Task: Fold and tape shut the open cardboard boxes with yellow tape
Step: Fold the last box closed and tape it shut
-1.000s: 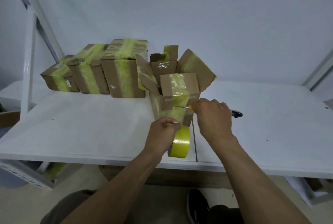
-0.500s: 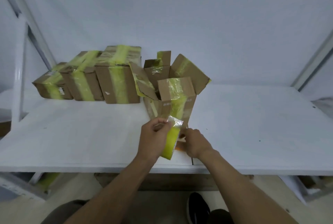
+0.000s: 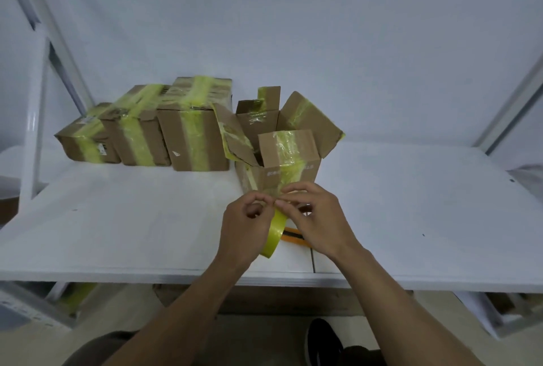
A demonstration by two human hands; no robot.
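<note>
An open cardboard box (image 3: 289,161) with raised flaps and yellow tape strips stands at the middle of the white table (image 3: 117,230). Just in front of it my left hand (image 3: 245,229) holds the yellow tape roll (image 3: 271,236) on edge. My right hand (image 3: 318,218) pinches the tape at the top of the roll, fingertips close to my left thumb. An orange and black utility knife (image 3: 293,237) lies on the table under my right hand, mostly hidden. Three taped-shut boxes (image 3: 138,130) stand in a row at the back left.
A white shelf upright (image 3: 33,118) rises at the left and a slanted frame bar (image 3: 511,104) at the right. The table's front edge runs just below my wrists. A seam (image 3: 312,259) splits the tabletop near the roll.
My right hand has let go of the knife on the table and risen to the top of the roll. My left hand stays on the roll in front of the box.
</note>
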